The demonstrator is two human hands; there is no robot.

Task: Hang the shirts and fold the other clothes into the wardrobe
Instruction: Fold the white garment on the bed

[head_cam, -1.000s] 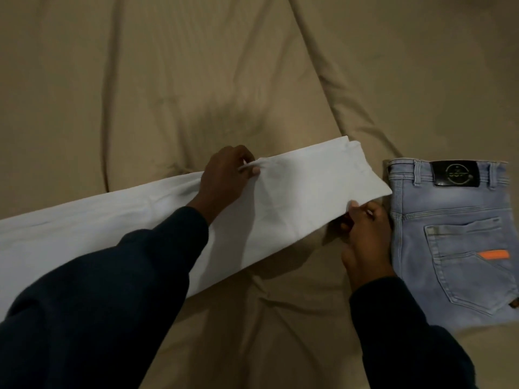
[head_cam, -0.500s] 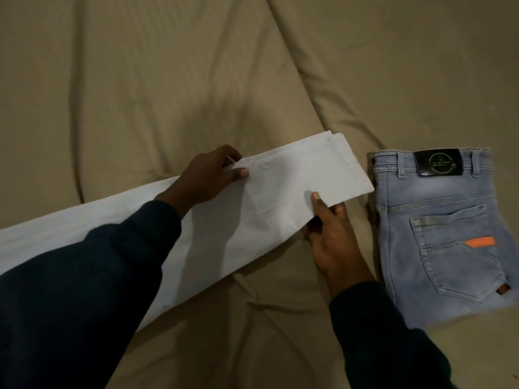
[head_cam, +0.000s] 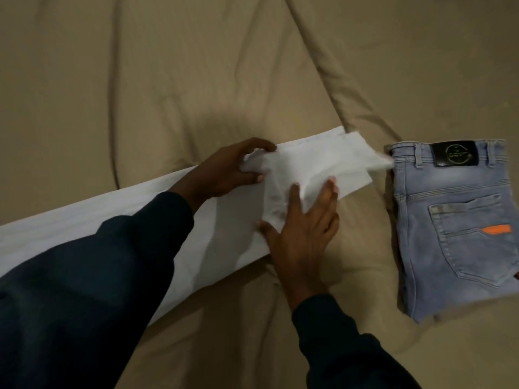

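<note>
Two dark sleeves fill the near edge, one for each arm. Past them, one long white garment lies flat across the tan bedspread, running from the left edge to the middle. Right hand holds its lower edge, thumb beneath and straight fingers spread on top of a raised fold. Left hand curls round a bunched bit of the cloth at the far edge. One folded pair of light blue jeans rests just beside the garment's end, back pocket up.
</note>
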